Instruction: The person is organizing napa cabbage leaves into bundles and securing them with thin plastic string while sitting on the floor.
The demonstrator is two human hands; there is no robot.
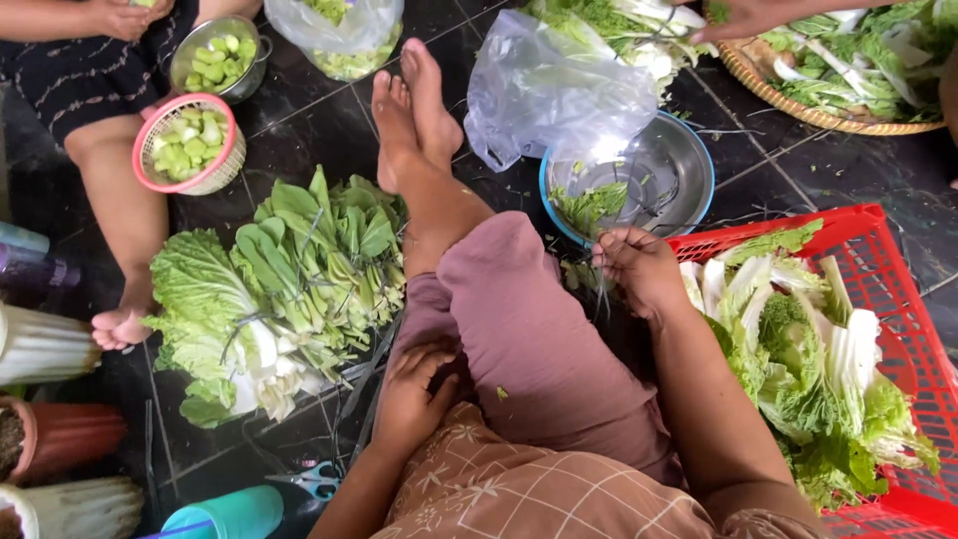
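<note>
The left hand (414, 394) rests curled and empty on the thigh; the right hand (639, 268) pinches thin green stems (599, 289) between the red basket (878, 260) and the steel bowl (679, 170). Best grip them firmly near the base.

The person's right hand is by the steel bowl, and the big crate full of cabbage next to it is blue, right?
Not quite. The crate holding the cabbage is red, not blue; only the rim of the steel bowl is blue. The right hand is indeed beside that bowl. The head view shows this.
</note>
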